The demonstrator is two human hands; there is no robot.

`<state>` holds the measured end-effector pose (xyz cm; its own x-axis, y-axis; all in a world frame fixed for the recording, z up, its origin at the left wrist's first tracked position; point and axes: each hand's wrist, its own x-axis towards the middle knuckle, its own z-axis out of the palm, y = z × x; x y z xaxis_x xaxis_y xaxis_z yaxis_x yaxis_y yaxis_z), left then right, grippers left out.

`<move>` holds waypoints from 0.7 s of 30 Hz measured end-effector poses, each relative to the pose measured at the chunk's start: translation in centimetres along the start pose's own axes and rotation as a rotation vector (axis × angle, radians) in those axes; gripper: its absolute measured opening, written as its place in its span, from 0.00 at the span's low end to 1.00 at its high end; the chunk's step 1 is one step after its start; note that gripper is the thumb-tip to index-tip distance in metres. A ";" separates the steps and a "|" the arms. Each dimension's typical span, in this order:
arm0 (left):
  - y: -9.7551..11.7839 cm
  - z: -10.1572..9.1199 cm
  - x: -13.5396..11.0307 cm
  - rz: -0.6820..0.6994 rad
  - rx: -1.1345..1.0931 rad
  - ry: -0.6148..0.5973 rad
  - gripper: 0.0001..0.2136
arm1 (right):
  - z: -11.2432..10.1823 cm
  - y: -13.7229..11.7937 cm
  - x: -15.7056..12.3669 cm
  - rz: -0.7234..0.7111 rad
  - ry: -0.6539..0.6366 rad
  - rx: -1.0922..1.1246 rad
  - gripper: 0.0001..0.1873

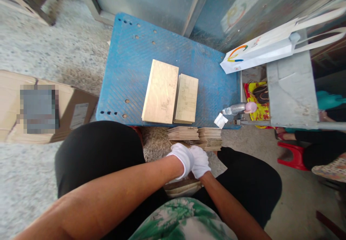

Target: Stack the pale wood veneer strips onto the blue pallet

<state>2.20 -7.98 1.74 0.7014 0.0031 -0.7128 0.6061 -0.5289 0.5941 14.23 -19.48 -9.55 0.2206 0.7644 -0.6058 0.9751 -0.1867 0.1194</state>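
Note:
My left hand [183, 158] and my right hand [200, 161], both in white gloves, meet low between my knees. Both look closed, with their fingertips turned away from view. A brownish edge shows around them, but what they grip is mostly hidden. Just beyond the gloves are two stacks of thin wooden boards, a left stack [183, 133] and a right stack [210, 139]. On the blue plastic table [127, 63] lie a larger pile of pale wooden boards [162, 92] and a smaller pile [187, 97] beside it.
A clear bottle with a pink cap [239, 108] lies near a crumpled white tissue [221, 120]. At right, a white paper bag [259, 52] stands by a grey metal surface [292, 92]. A cardboard box [78, 106] is at left. Another person sits near a red stool [290, 156].

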 end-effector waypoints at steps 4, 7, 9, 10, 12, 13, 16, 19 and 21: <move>-0.6 -0.4 0.3 0.030 0.049 -0.001 0.18 | 0.0 -0.1 0.8 0.005 -0.061 -0.023 0.11; -1.1 -0.9 0.0 0.026 0.071 0.043 0.12 | -0.6 0.1 1.1 -0.005 -0.089 -0.036 0.13; -1.6 -1.4 -0.4 -0.016 0.062 0.121 0.12 | -1.4 0.4 1.1 -0.027 -0.104 -0.037 0.13; -1.8 -1.7 -0.5 -0.045 0.053 0.164 0.12 | -1.9 0.6 1.0 -0.045 -0.113 -0.034 0.12; -2.4 -2.1 -0.7 -0.081 0.030 0.233 0.14 | -3.3 1.4 0.8 -0.093 -0.130 -0.023 0.10; -2.7 -2.3 -0.7 -0.080 0.013 0.251 0.15 | -4.2 2.0 0.6 -0.120 -0.137 -0.005 0.10; -3.5 -2.6 -0.3 -0.034 -0.059 0.268 0.17 | -7.6 4.0 0.2 -0.178 -0.159 0.118 0.08; -3.9 -2.6 0.1 0.024 -0.134 0.273 0.17 | -11.6 6.0 0.0 -0.204 -0.180 0.253 0.06; -3.8 -2.5 0.3 0.060 -0.188 0.269 0.17 | -14.1 7.2 -0.1 -0.239 -0.182 0.322 0.08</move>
<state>1.01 -3.85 0.18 0.7968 0.2139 -0.5651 0.6015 -0.3695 0.7083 21.50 -12.24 2.47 -0.0460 0.6939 -0.7186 0.9355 -0.2224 -0.2747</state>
